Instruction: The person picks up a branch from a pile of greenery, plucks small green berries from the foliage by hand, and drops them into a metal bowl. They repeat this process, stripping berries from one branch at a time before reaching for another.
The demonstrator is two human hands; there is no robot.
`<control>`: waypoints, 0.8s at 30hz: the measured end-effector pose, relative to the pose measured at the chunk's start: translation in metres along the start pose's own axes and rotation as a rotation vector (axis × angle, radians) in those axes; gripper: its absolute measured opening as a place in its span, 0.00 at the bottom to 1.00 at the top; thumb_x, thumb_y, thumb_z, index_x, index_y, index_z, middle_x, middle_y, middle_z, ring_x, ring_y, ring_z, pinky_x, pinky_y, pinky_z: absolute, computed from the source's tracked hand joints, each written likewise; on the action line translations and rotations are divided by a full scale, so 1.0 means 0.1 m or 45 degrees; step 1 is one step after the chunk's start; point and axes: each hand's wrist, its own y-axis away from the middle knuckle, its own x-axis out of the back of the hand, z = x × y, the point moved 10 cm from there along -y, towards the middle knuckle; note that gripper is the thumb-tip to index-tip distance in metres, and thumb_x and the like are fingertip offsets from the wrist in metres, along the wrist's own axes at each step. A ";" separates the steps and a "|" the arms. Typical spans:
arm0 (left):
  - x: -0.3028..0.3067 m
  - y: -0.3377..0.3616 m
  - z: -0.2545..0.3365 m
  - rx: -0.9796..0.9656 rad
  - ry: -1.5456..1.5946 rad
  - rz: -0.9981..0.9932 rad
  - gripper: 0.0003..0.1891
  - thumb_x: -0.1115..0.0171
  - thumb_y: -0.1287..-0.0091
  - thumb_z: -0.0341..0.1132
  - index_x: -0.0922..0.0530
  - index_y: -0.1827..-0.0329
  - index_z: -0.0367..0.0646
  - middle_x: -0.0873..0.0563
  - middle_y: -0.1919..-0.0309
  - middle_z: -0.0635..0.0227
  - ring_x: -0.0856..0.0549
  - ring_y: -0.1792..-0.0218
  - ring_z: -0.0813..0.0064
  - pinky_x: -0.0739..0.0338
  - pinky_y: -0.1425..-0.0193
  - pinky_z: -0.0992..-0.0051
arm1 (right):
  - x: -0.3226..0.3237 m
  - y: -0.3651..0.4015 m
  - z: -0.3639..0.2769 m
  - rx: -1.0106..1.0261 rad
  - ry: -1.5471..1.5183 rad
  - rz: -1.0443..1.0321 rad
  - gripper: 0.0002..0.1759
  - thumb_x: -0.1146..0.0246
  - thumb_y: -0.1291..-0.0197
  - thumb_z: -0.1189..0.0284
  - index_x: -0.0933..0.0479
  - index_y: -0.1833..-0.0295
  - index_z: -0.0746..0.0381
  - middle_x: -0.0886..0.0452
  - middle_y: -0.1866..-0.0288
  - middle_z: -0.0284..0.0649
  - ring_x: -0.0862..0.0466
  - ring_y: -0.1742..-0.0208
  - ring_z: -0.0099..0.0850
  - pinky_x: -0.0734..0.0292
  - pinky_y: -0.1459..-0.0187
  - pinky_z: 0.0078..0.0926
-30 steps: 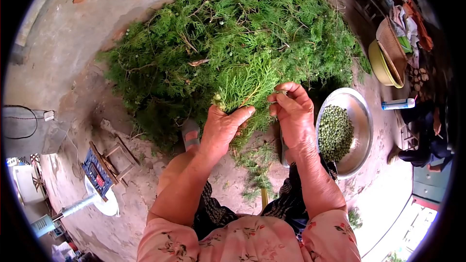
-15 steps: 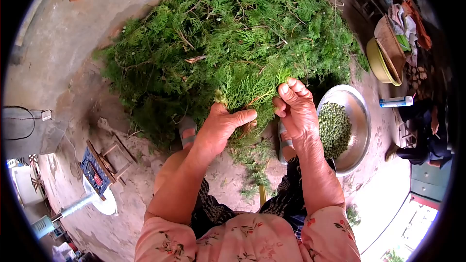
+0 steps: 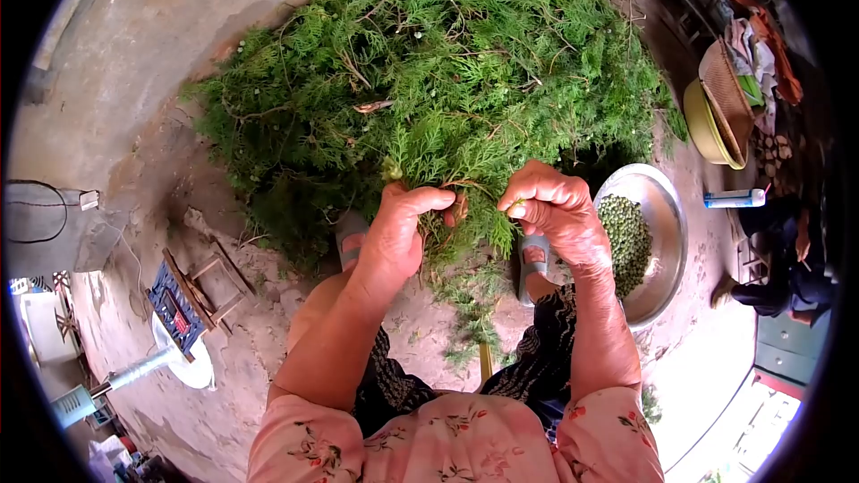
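Observation:
My left hand (image 3: 398, 224) is closed around the stem of a leafy evergreen sprig (image 3: 434, 148), thumb laid across it. A pale green tuft pokes out by its fingers. To the right of the sprig, my right hand (image 3: 562, 215) pinches a small yellow-green piece (image 3: 516, 205) between thumb and forefinger, apart from the left hand; its exact shape is mostly hidden. Beyond both hands spreads a big heap of cut evergreen branches (image 3: 358, 89). By my right forearm, a metal basin (image 3: 669, 215) holds many small round green cones (image 3: 625, 241).
A yellow basin (image 3: 702, 125) with a wicker basket (image 3: 723, 85) in it stands at the far right, near a blue-and-white tube (image 3: 734, 199). Another person's dark-clothed legs (image 3: 778, 277) show at the right edge. A small wooden stool (image 3: 183, 304) is on the left.
My right hand has drawn back slightly from the sprig's tip and turned, its fingers now pinched on a small piece. My left hand keeps its hold, a little lower on the sprig's side.

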 end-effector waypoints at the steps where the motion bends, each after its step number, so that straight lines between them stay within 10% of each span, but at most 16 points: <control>1: -0.02 -0.01 0.00 -0.013 -0.008 -0.089 0.06 0.33 0.49 0.31 0.19 0.73 0.37 0.16 0.75 0.65 0.21 0.75 0.75 0.30 0.71 0.74 | -0.03 0.00 -0.01 0.021 0.032 -0.046 0.05 0.37 0.47 0.79 0.19 0.63 0.63 0.24 0.69 0.31 0.27 0.71 0.17 0.31 0.73 0.15; 17: -0.03 0.04 0.00 0.074 -0.167 0.039 0.04 0.34 0.47 0.31 0.21 0.72 0.44 0.24 0.81 0.77 0.30 0.83 0.84 0.41 0.81 0.81 | -0.08 0.01 0.15 -0.190 -0.035 -0.021 0.06 0.35 0.46 0.73 0.19 0.62 0.62 0.23 0.72 0.30 0.29 0.78 0.15 0.34 0.78 0.12; 24: -0.13 0.06 -0.03 0.100 -0.283 -0.044 0.05 0.34 0.48 0.31 0.21 0.73 0.41 0.25 0.83 0.77 0.32 0.84 0.86 0.44 0.83 0.82 | 0.34 0.02 0.40 -0.168 -0.376 0.517 0.07 0.36 0.44 0.74 0.20 0.59 0.62 0.23 0.78 0.29 0.36 0.86 0.12 0.45 0.86 0.10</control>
